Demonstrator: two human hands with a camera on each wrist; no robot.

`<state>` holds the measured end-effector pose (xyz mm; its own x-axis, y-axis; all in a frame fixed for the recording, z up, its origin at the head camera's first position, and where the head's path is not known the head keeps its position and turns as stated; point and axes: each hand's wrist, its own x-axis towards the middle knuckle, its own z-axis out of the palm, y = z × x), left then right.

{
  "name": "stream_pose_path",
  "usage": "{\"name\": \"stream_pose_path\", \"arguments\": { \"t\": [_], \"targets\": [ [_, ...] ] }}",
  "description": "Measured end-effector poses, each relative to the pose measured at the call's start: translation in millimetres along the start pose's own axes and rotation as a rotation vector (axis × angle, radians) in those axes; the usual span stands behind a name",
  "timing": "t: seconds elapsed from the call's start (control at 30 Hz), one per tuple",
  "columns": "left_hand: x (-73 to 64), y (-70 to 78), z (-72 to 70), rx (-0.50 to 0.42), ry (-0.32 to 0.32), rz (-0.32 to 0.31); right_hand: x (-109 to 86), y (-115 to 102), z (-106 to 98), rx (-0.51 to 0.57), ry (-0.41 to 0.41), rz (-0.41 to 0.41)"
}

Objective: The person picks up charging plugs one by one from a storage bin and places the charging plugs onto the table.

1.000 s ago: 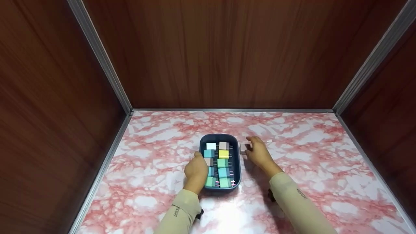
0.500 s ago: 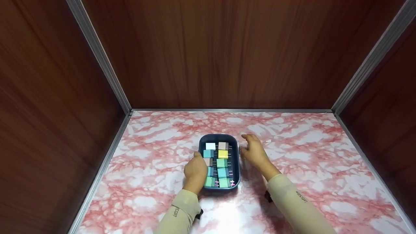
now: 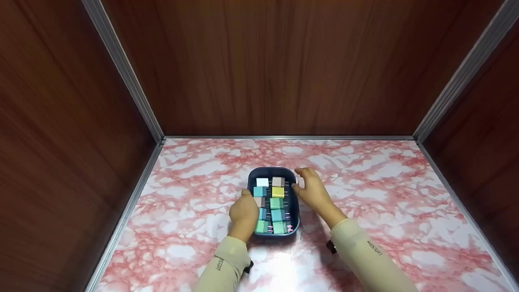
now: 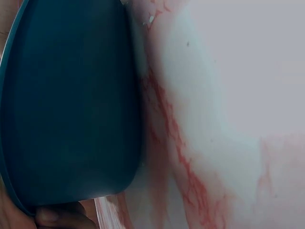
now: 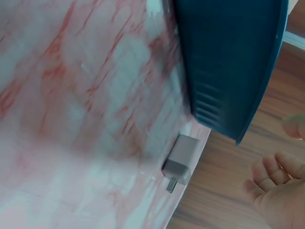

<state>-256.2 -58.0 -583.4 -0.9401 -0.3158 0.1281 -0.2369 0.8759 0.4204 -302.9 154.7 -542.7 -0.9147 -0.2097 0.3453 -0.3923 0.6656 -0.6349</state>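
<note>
On the red-and-white marbled counter [image 3: 194, 198], a dark blue bin [image 3: 272, 172] with rounded corners, upright and filled with two columns of five pronged plug blocks each, with prongs toward the right side. In the left column, from far to near: a white block [image 3: 262, 182], a blue block [image 3: 259, 191], a beige block [image 3: 258, 202], a second blue block [image 3: 263, 214] and a green block [image 3: 261, 227], some partly hidden behind the left grip [image 3: 244, 209]. In the right column, same order: a second beige block [image 3: 277, 181], a yellow block [image 3: 278, 192], a second green block [image 3: 276, 203], a third blue block [image 3: 278, 215] and a third green block [image 3: 279, 228].

Left grip closed on the bin's left side, with a finger below the rim. Right grip [image 3: 315, 195] spread, with thumb apart from loosely bent fingers, just beside the bin's right side. Outside the bin, near it on the counter in the right wrist view: a pale grey plug [image 5: 182, 155] with a metal prong.
</note>
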Motion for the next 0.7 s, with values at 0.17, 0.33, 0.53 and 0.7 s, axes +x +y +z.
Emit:
{"name": "stream_pose_path", "arguments": {
  "t": [0.17,0.33,0.53,0.7],
  "targets": [
    [0.7,0.0,-0.2,0.010,-0.004,-0.007,-1.8,-9,1,-0.008,-0.010,-0.011],
    [0.4,0.4,-0.3,0.014,-0.004,-0.008,-4.4,-16,4,-0.020,-0.021,-0.058],
    [-0.8,1.6,-2.3,0.006,-0.018,-0.019,-7.6,-22,9,-0.009,-0.055,-0.073],
    [-0.5,2.0,-3.6,0.006,-0.027,-0.020,-10.0,-26,13,-0.025,-0.072,-0.080]
  ]
}}
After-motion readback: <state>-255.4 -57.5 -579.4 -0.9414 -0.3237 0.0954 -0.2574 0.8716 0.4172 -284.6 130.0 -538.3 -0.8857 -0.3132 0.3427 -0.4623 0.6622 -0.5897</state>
